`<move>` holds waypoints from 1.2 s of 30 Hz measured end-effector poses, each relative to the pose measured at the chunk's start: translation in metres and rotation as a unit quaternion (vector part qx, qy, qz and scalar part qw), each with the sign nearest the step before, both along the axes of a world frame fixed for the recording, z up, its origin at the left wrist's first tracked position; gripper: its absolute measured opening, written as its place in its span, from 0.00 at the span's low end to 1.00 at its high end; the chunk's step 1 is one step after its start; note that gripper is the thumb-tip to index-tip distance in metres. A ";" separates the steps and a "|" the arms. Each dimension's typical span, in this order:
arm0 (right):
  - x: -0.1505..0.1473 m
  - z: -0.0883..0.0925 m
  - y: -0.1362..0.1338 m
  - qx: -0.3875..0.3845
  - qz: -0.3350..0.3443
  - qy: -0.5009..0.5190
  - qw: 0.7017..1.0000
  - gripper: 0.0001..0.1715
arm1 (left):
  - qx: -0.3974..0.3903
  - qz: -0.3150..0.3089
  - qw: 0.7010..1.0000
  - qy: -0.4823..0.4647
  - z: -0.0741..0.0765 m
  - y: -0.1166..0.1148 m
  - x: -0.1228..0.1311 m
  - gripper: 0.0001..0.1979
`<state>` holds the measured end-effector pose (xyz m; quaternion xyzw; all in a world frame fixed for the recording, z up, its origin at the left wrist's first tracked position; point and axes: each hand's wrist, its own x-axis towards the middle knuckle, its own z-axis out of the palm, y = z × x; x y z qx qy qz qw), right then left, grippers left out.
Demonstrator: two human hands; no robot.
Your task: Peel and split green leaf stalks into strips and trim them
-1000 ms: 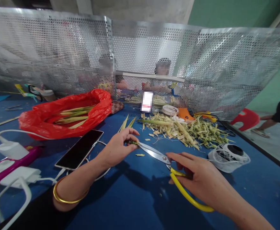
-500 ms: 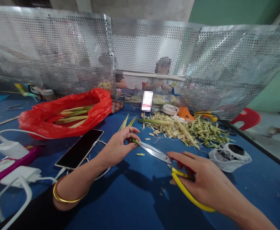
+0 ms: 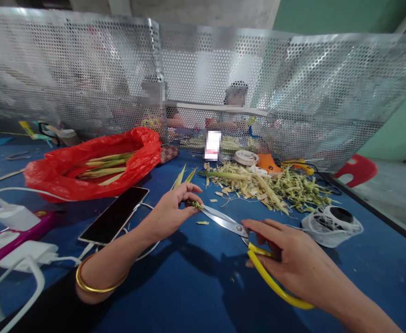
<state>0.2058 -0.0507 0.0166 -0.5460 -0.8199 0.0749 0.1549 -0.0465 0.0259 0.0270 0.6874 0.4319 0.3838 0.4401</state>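
My left hand (image 3: 175, 206) pinches a small green piece of plaited leaf (image 3: 196, 204) between thumb and fingers; most of it is hidden in the grip. My right hand (image 3: 289, 259) is wrapped round the yellow handles of a pair of scissors (image 3: 225, 223). The blades point left and lie almost together, with their tips touching or very near the green piece. Beyond my left hand stick up a few pointed leaf strips (image 3: 179, 177). A small pale scrap (image 3: 202, 223) lies on the blue table (image 3: 189, 296) below the blade tips.
A heap of leaf trimmings (image 3: 268, 187) spreads behind the scissors. At right sits a white-wrapped spool (image 3: 332, 226). To the left are a red plastic bag (image 3: 46, 178) of leaf strips, a phone (image 3: 114, 216) and white chargers (image 3: 29, 254). A perforated metal screen (image 3: 203, 78) stands behind, people beyond it.
Both hands, the green piece and the scissors keep nearly the same position. The view has shifted slightly. A foot at the far right is no longer in sight.
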 end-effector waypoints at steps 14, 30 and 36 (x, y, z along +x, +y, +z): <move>0.001 0.000 -0.001 0.012 0.009 0.015 1.000 0.27 | 0.008 -0.020 0.999 0.040 0.000 0.001 -0.001 0.15; 0.004 -0.002 -0.001 0.036 0.018 0.002 0.999 0.29 | -0.053 -0.027 0.997 -0.038 -0.007 0.005 -0.003 0.07; 0.004 -0.001 -0.002 0.045 0.029 0.003 0.999 0.28 | -0.041 -0.026 0.998 -0.041 -0.008 0.006 -0.003 0.04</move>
